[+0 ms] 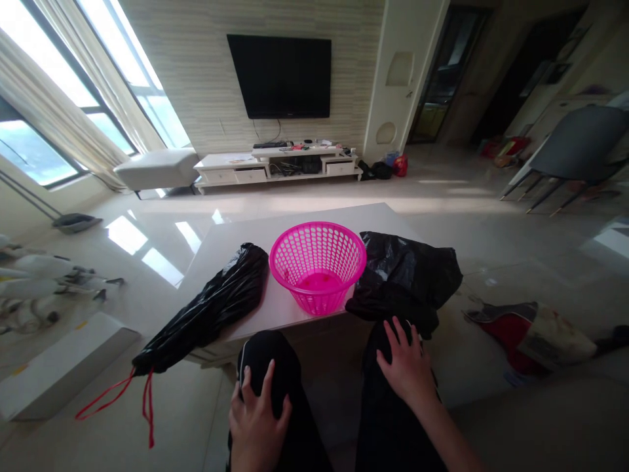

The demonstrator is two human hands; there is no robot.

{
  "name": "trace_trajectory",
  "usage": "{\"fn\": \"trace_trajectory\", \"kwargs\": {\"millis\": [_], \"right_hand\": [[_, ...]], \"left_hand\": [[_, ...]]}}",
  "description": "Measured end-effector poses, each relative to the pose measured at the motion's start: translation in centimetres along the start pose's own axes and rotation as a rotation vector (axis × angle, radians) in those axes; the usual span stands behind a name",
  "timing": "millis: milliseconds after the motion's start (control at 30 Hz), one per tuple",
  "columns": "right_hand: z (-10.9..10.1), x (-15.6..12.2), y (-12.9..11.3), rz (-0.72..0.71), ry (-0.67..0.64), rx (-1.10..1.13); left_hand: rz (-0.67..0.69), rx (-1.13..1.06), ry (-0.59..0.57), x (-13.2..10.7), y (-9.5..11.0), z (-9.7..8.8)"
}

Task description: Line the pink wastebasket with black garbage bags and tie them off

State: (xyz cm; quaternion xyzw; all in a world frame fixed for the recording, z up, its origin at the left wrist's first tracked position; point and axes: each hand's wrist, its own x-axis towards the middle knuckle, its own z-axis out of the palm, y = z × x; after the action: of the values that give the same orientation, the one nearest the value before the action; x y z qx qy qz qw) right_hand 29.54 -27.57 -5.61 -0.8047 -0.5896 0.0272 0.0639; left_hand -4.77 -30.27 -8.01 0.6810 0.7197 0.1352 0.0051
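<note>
My left hand (258, 419) rests on my left knee with its fingers spread, holding nothing. On the other knee lies my right hand (407, 364), also open and without anything in it. In front of both hands a pink plastic basket (319, 298) with a perforated wall stands upright on a white table (285, 321). A gathered black plastic bag (211, 308) with red drawstrings lies left of the basket and hangs over the table's edge. Right of the basket, close to my right hand, is another black plastic bag (403, 272), crumpled and draped over the near edge.
A long white box (73, 367) lies on the floor at left. At right are a red and beige bag (540, 334) and a grey chair (580, 144). A low white TV cabinet (295, 164) and a grey bench (157, 169) stand along the far wall.
</note>
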Motion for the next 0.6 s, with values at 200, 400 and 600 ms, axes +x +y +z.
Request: {"fn": "trace_trajectory", "kwargs": {"millis": [200, 400, 600], "right_hand": [[0.7, 1.5, 0.7, -0.009, 0.082, 0.207], [1.1, 1.2, 0.4, -0.004, 0.130, 0.377], [1.7, 4.3, 5.1, 0.441, 0.157, 1.308]], "left_hand": [[0.000, -0.030, 0.007, -0.2, 0.9, -0.7], [-0.031, -0.068, -0.008, -0.1, 1.2, -1.0], [-0.016, -0.045, 0.004, -0.1, 1.0, -1.5]]}}
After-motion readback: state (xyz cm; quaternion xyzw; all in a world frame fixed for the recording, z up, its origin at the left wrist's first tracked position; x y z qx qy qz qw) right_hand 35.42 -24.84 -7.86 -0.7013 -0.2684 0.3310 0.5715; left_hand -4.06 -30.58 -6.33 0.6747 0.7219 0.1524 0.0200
